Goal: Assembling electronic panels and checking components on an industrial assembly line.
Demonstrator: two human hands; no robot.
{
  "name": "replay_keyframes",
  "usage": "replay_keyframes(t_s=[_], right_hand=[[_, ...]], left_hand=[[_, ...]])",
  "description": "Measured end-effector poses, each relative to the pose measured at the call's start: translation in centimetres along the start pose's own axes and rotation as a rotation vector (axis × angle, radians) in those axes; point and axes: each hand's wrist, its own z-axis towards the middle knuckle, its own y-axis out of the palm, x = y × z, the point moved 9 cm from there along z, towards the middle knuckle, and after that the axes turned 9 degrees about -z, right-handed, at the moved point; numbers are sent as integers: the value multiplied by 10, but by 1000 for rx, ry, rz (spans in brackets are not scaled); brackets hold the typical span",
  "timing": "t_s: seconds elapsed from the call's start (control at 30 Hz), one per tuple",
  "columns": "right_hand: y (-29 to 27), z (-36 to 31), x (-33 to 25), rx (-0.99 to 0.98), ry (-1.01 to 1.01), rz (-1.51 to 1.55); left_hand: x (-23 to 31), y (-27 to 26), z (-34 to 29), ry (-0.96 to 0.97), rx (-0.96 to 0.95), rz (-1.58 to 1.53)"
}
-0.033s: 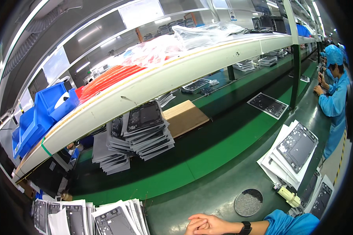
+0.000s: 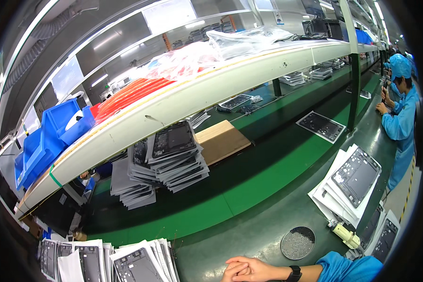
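My right hand, with a dark watch on its wrist, is at the lower edge of the worktable. It is clasped with my left hand, which shows only in part and is cut off by the picture's edge. Both hands are closed on each other, and I see no object in them. A round dish of small grey pieces lies just beyond my right wrist. To its right rests a pale yellow power screwdriver. Flat black device housings, layered with white sheets, stand at the lower left.
More housings with sheets are stacked at the right and under the shelf, beside a cardboard box. A single housing lies on the green belt. The shelf carries blue bins. A co-worker stands far right.
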Motion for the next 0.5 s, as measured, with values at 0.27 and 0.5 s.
replay_keyframes(t_s=[0.27, 0.5], right_hand=[[1, 1, 3, -7, 19, 6], [2, 1, 3, 0, -9, 60]], left_hand=[[22, 15, -1, 134, -54, 216], [25, 20, 0, 154, -137, 246]])
